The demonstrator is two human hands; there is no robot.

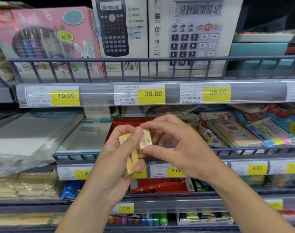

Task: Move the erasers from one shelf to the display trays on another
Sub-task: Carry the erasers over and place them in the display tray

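At the centre of the frame the left hand (116, 153) is curled round a small bundle of yellow erasers (132, 158), stacked lengthways in its palm, thumb pressed across the top one. The right hand (173, 142) pinches a single eraser (145, 139) between thumb and forefinger, right against the bundle — whether it is being added to the stack or drawn off it cannot be told from this one view. Directly behind the hands, on the middle shelf, sits a red tray (124, 126) with its far wall showing; its inside is mostly hidden by the fingers, so how full it is stays unclear. A second red box (161, 186) lies on the shelf below, lower centre. Calculator boxes (193, 34) fill the upper shelf, and the price labels (151, 95) run along the rail beneath them. My reading is that the step in hand is the sorting of a handful in front of the display tray, with placing probably to follow. The next move would call for keeping the left grip steady so the stack does not fan out, while the right hand carries its one eraser over the wire rail (72, 156) and sets it flat in the tray — lined up with whatever lies there.
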